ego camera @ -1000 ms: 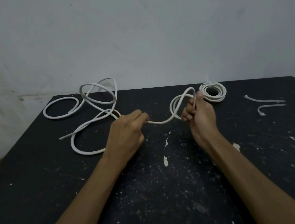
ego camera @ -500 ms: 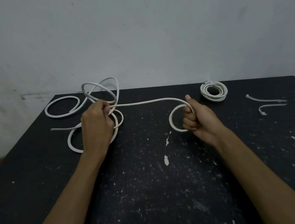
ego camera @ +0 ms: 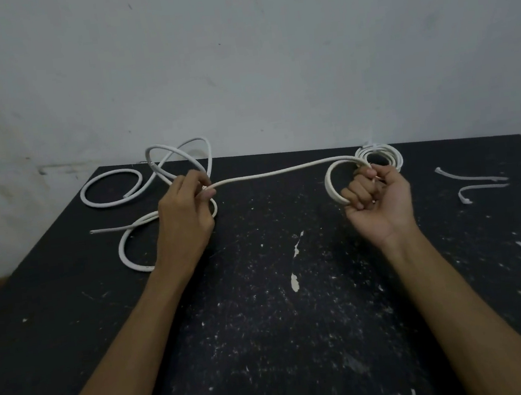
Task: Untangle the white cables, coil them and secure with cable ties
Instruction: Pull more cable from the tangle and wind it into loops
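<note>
- Right now the right hand is gripping the first loop of a white cable, fingers curled round it.
- Meanwhile the left hand is pinching the same cable beside the tangle, which is still lying looped on the counter.
- Behind the right hand, one finished coil is sitting tied.
- Further right, two cable ties are waiting, so most of the coiling is seemingly still ahead.

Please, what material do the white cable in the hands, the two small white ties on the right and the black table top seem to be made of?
Long white cable: probably smooth plastic or rubber sheathing; it bends in soft loops with a matte surface.
Two thin white cable ties: likely flexible plastic; they are narrow curved strips.
Black table top: apparently painted board, matte; white chips and scratches show through. What lies under the paint cannot be told.
</note>
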